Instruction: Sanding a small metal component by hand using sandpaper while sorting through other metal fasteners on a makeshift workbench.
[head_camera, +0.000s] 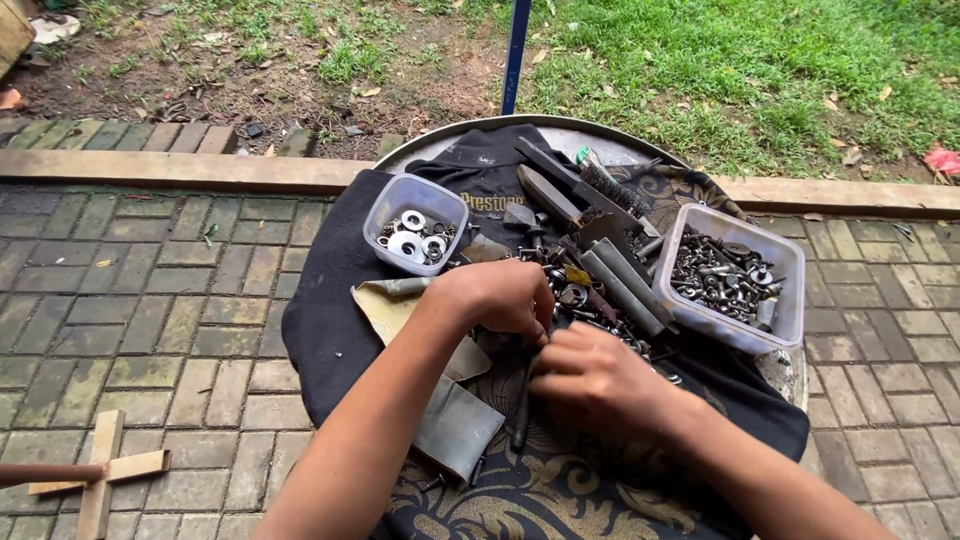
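My left hand (500, 297) and my right hand (598, 378) meet over a heap of small dark metal parts (590, 300) on a black patterned cloth (330, 330) that covers a round table. Both hands have curled fingers touching the parts; what they pinch is hidden under the fingers. A dark rod-like tool (521, 415) lies under my right hand. Behind the left hand stands a clear tub of washers (415, 225). To the right, a larger clear tub (730, 275) holds several bolts and nuts.
Long metal tools and bars (590, 220) lie at the table's back. Sheets of sandpaper (455, 425) rest near my left forearm. Paving bricks surround the table, a wooden cross piece (100, 470) lies lower left, and a blue pole (516, 50) stands by the grass.
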